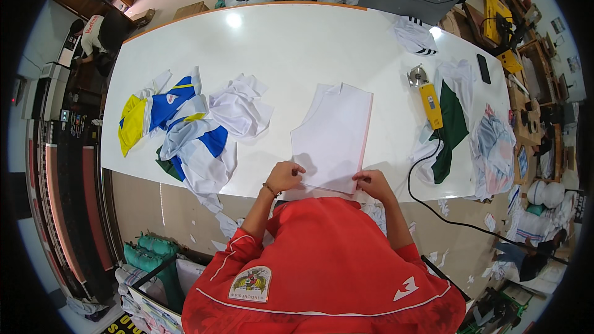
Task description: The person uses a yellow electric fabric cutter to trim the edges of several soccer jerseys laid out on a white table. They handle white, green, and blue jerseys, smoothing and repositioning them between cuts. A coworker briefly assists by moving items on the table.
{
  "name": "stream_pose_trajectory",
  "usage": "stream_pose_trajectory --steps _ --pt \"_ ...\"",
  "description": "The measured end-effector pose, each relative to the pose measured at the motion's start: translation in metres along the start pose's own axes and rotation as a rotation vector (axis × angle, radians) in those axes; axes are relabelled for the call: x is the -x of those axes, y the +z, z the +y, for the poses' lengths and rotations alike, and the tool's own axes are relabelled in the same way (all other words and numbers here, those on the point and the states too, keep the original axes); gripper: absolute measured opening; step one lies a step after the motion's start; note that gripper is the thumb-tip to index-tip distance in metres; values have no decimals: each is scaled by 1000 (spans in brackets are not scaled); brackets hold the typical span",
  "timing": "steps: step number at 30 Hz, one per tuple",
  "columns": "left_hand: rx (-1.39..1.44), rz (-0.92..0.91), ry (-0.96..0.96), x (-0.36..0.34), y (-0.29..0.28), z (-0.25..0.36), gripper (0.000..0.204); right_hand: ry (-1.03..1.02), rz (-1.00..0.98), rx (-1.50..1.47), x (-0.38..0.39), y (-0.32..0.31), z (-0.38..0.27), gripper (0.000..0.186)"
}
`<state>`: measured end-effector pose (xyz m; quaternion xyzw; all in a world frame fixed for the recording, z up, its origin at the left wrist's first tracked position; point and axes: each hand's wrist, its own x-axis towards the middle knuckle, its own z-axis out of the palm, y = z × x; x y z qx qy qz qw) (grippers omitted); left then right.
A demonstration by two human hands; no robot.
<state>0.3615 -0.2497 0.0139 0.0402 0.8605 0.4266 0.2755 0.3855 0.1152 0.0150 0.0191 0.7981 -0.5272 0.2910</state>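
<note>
A white cut fabric panel (331, 136), shaped like half a pair of shorts with a pinkish right edge, lies flat on the white table (185, 37) in front of me. My left hand (284, 176), with a dark bracelet at the wrist, has its fingers bent in a pinch at the panel's lower left edge. At the lower right corner, my right hand (372, 184) pinches the fabric between thumb and fingers. The panel's near edge runs close to the table's front edge, partly hidden by my red top.
Left on the table are blue, yellow and white fabric pieces (179, 108) and a crumpled white cloth (241, 105). A yellow electric cutter (430, 105) with trailing black cord rests by green cloth (451, 127) at right. A phone (483, 69) lies farther right. Someone (99, 34) works far left.
</note>
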Motion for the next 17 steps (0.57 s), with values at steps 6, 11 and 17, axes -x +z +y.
stream_pose_trajectory --steps 6,11,17 --pt "-123 228 268 5 8 -7 28 -162 113 68 10 12 7 27" --pt "-201 378 404 2 1 13 22 -297 270 131 5 13 -2 19" --pt "-74 472 606 -37 -30 39 28 -288 418 9 -38 -22 -40 21"
